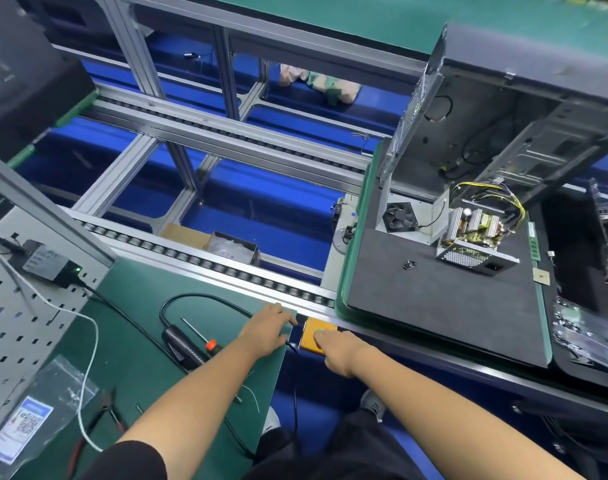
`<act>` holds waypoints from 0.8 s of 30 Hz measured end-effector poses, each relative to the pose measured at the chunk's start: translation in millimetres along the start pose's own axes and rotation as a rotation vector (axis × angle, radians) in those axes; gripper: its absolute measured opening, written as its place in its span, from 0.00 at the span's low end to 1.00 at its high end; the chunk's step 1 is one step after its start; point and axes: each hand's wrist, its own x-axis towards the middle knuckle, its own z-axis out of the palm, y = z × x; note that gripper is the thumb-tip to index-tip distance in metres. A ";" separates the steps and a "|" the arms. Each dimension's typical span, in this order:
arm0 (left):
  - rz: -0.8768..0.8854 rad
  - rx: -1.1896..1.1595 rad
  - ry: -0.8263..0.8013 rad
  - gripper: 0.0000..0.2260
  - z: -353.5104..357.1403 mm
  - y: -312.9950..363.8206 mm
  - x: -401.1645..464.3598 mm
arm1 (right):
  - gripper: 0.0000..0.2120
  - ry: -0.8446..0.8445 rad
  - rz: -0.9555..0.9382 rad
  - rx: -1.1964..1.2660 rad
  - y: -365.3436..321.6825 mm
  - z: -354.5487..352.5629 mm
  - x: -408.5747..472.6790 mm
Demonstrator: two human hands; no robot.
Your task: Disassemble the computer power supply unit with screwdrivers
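Power supply unit [475, 237] sits mid-pallet [434, 306], clear of edges.

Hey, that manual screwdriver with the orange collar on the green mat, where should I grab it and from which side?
Take the screwdriver by its dark handle, just behind the orange collar, coming from above with the left hand, which rests on the mat close by. The thin shaft points up-left and gives little to hold; the handle end lies near the black electric driver, so pinch from the top.
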 end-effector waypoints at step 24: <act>0.206 0.144 -0.112 0.20 9.3 26.0 11.5 | 0.21 0.087 -0.079 -0.070 26.5 -0.8 -14.4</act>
